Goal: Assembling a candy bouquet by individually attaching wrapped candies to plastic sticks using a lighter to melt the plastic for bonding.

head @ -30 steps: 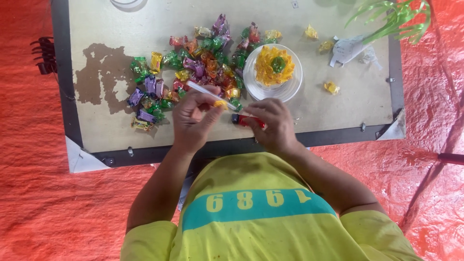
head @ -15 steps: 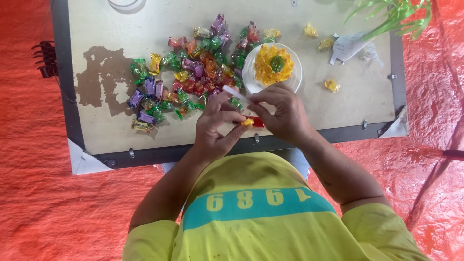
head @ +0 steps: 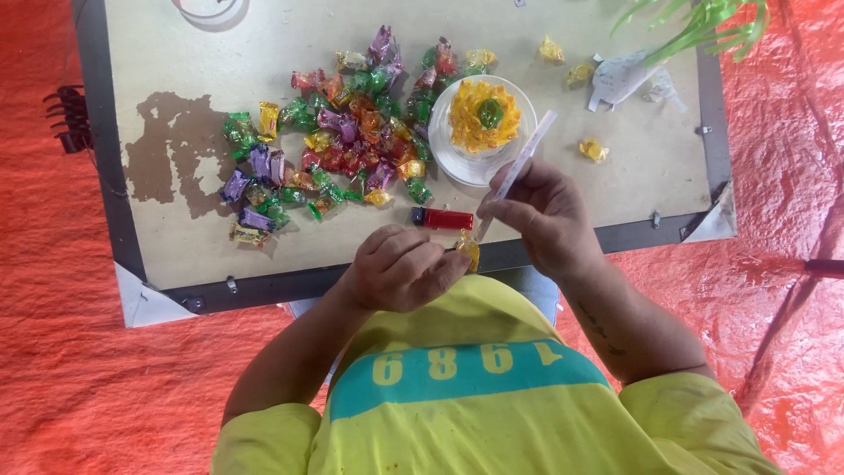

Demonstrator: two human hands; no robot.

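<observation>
My left hand (head: pixel 397 268) pinches a small yellow wrapped candy (head: pixel 469 250) at the near edge of the board (head: pixel 176 229). My right hand (head: pixel 547 215) grips a thin clear stick (head: pixel 520 164) that slants up toward the white plate (head: pixel 457 160); its lower tip meets the yellow candy. On the plate sits a flower made of yellow wrappers with a green centre (head: pixel 484 114). A red lighter (head: pixel 442 218) lies on the board just beyond my hands.
A pile of wrapped candies (head: pixel 330 145) in purple, green, red and yellow covers the board's middle. Loose yellow candies (head: pixel 594 149) lie at right, near a white paper piece (head: pixel 619 77) and green strips (head: pixel 703 22). An orange tarp (head: pixel 70 378) surrounds the board.
My right hand tilted the stick from lying across toward upper right. The red lighter left my hands and now lies on the board. The left hand stayed at the near edge with the candy.
</observation>
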